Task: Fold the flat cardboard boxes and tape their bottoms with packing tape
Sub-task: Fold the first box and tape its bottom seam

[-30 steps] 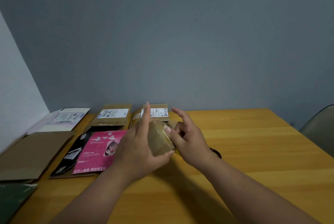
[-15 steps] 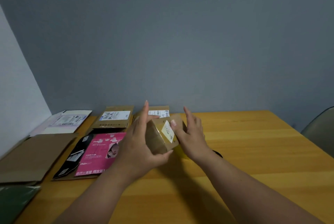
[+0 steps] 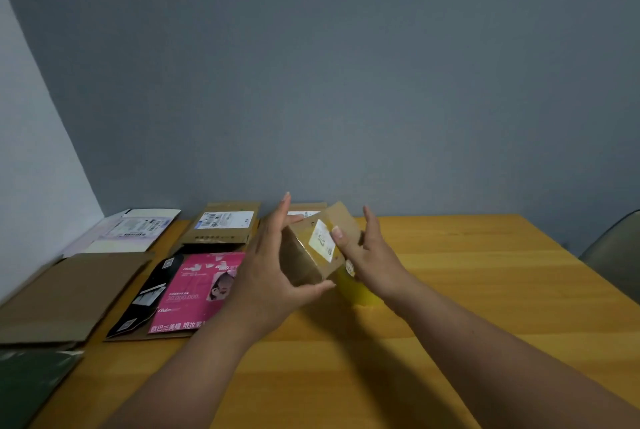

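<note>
A small box (image 3: pixel 313 250) is held above the table (image 3: pixel 450 290), tilted, between both hands; its open end faces down and left, showing a dark hollow, and a pale label (image 3: pixel 322 238) sits on the upward face. The left hand (image 3: pixel 268 272) grips the box from the left; its thumb curls under the lower edge, its other fingers reach up along the far side, and the forefinger points straight up past the box. The right hand (image 3: pixel 372 257) holds the box from the right; its thumb presses on the label's edge, while the other fingers lie fairly straight behind the box, partly hidden. Just under the box and the right hand, a yellowish tape roll (image 3: pixel 356 285) rests on the table; only part of it shows.

Flat boxes lie in rows at the table's left; a pink box (image 3: pixel 197 290) with a black side panel is nearest the left hand; a plain brown flat (image 3: pixel 69 293) lies to its left; a dark green flat (image 3: pixel 27 383) sits at the near left corner. Behind them, by the wall (image 3: pixel 346 82), lie a white box (image 3: pixel 135 229), a brown labelled box (image 3: pixel 221 226), and a third brown flat (image 3: pixel 308 208), mostly hidden behind the hands. A chair (image 3: pixel 616 262) stands at the table's right edge.
</note>
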